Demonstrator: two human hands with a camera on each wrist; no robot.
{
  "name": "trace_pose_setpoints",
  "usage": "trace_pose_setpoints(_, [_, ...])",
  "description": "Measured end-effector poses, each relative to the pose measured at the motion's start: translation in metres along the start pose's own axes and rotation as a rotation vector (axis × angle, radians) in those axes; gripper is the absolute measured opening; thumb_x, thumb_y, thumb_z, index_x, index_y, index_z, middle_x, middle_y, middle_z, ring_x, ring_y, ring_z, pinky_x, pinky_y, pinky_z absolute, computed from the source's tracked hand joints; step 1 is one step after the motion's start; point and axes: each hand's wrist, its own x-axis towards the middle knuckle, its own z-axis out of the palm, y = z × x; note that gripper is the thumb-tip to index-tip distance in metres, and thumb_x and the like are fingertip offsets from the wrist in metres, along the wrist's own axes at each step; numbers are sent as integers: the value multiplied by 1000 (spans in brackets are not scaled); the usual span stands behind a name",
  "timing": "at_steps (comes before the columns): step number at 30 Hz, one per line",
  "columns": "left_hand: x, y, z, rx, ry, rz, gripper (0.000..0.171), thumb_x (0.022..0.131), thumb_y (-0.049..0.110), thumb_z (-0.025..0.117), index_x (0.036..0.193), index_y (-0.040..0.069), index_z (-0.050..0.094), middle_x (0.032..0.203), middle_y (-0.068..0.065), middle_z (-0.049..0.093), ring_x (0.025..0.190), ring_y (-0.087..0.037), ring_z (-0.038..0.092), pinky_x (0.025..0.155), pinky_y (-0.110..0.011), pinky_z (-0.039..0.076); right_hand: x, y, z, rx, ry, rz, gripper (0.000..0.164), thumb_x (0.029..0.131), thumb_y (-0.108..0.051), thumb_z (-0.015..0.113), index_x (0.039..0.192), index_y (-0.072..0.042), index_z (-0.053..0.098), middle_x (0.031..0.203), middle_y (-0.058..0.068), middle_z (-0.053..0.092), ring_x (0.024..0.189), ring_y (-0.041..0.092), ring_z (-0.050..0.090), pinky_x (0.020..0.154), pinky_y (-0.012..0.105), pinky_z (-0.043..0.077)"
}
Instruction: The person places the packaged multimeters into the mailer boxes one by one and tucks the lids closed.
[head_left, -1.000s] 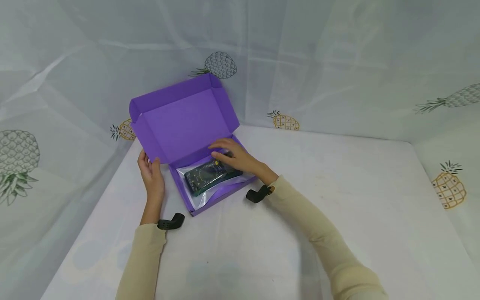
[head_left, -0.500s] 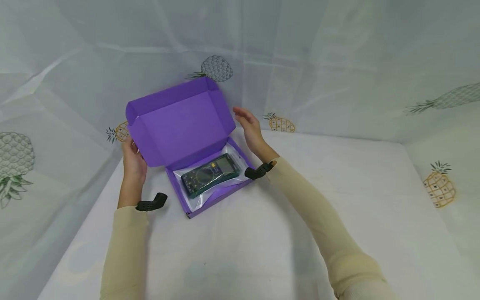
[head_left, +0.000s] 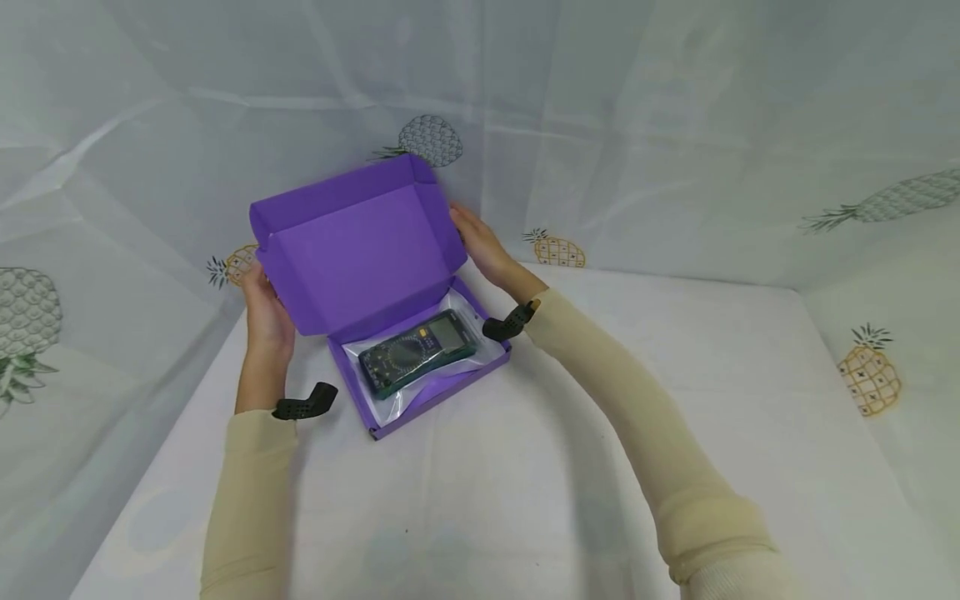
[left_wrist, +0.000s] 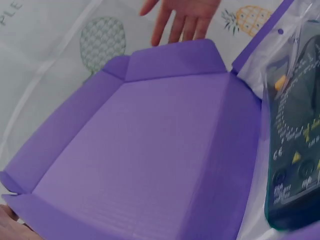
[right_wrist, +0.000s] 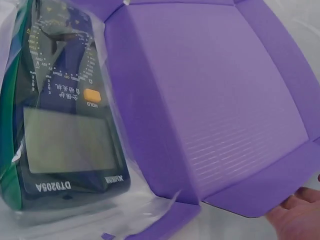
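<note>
A purple cardboard box (head_left: 442, 385) lies on the white table with its lid (head_left: 367, 258) raised and leaning back. Inside, a dark digital multimeter (head_left: 408, 354) with a green edge lies in a clear plastic bag (right_wrist: 145, 215); its lettering reads DT9205A in the right wrist view. My left hand (head_left: 268, 321) is at the lid's left flap, most of its fingers hidden behind the cardboard. On the other side my right hand (head_left: 483, 246) has its fingertips right at the lid's right flap. Its fingers appear straight and slightly spread in the left wrist view.
A pale cloth (head_left: 637, 150) printed with pineapples hangs behind the table and along both sides. The lid's upper edge stands close to this cloth. White tabletop (head_left: 675, 333) extends to the right of the box and in front of it.
My right hand has left the multimeter and moved back to the lid's right flap. My left hand has shifted left and up along the left flap. The lid still stands raised.
</note>
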Motion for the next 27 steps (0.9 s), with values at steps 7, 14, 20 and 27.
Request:
trace_pose_setpoints(7, [8,-13,-4,96,-42,31,48,102,43,27,133,11,46,113,-1,52,103,-14,48,93,-29,35,-7,-9,1,77,-76,44,55,109,-31,26,156,-7,14,157,18,26,143,30,32,116,41,28])
trace_pose_setpoints(14, [11,-16,1,175,-105,12,54,102,43,19,146,16,33,125,-1,47,114,-16,43,98,-31,31,-12,-7,2,101,-116,14,51,109,-28,26,153,-1,24,156,16,29,143,28,31,116,40,27])
trace_pose_setpoints(20, [0,-8,15,208,-92,17,54,103,41,15,154,25,16,132,-3,40,122,-17,36,103,-33,26,-15,-2,0,-90,-190,-27,52,109,-29,27,155,-6,21,161,9,21,147,22,23,116,37,27])
trace_pose_setpoints(27, [1,-11,17,189,-85,60,55,102,38,17,156,26,13,137,-4,37,125,-18,34,105,-32,26,-15,2,-2,-52,-200,-43,52,109,-30,26,155,-8,21,161,7,20,147,22,22,117,35,26])
